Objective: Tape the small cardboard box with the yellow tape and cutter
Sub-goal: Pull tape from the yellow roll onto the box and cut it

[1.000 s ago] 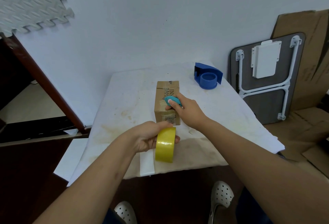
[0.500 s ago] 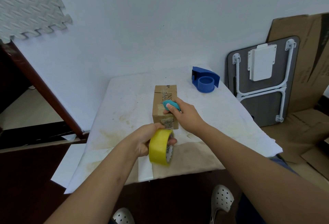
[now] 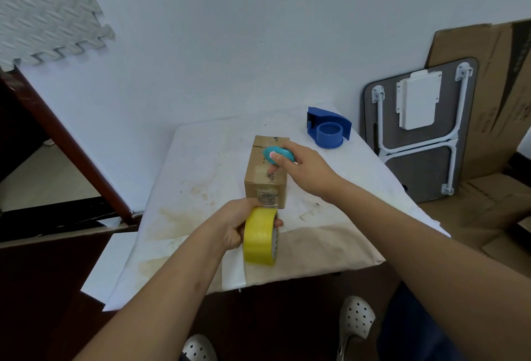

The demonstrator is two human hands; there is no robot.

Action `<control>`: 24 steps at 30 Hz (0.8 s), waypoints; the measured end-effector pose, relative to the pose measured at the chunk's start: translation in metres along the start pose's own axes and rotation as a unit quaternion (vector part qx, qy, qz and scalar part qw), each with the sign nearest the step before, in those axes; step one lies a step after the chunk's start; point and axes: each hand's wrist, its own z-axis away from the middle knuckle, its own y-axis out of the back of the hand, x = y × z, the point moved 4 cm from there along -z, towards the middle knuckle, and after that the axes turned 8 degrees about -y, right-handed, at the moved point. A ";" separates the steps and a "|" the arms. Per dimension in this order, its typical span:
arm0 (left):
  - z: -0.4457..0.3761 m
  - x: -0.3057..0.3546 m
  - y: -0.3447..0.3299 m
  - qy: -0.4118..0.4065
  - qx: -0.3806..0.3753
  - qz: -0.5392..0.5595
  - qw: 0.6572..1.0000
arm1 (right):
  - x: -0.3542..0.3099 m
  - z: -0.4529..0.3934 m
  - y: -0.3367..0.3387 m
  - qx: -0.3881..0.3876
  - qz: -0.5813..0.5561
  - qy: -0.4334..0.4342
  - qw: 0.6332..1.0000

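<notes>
Our left hand (image 3: 230, 224) grips yellow tape roll (image 3: 260, 235); right hand (image 3: 307, 169) clamps teal cutter (image 3: 277, 154) atop cardboard box (image 3: 265, 172).

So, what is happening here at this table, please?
A person is taping a small cardboard box that sits on a white-covered table. The left hand grips a roll of yellow tape just in front of the box's near end. The right hand holds a small teal cutter against the top of the box. A blue tape dispenser stands unused near the table's far corner.
</notes>
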 end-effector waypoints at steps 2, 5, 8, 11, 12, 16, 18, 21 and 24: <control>0.000 0.000 0.000 -0.005 0.000 -0.002 1.000 | -0.005 0.003 0.001 -0.017 0.044 0.015 0.999; 0.001 0.002 -0.001 -0.014 -0.006 -0.008 1.000 | -0.006 0.005 -0.005 -0.079 0.186 0.039 0.979; 0.002 0.003 -0.001 -0.018 -0.014 -0.008 1.000 | -0.003 0.004 -0.011 -0.112 0.282 0.053 0.952; 0.003 0.003 0.000 -0.014 -0.017 -0.011 1.000 | 0.000 0.001 -0.015 -0.116 0.344 0.060 0.930; 0.002 0.003 0.000 -0.013 -0.017 -0.011 1.000 | 0.000 0.000 -0.017 -0.119 0.361 0.065 0.923; 0.001 0.002 0.001 -0.009 -0.013 -0.002 1.000 | -0.002 0.000 -0.024 -0.141 0.410 0.080 0.898; 0.001 0.002 0.001 -0.008 -0.009 0.001 1.000 | -0.003 0.001 -0.025 -0.147 0.424 0.084 0.890; 0.001 0.003 0.001 -0.008 -0.008 -0.003 1.000 | -0.004 0.001 -0.026 -0.143 0.434 0.086 0.886; 0.002 0.002 0.001 -0.007 -0.005 -0.005 1.000 | -0.004 0.001 -0.029 -0.139 0.440 0.089 0.882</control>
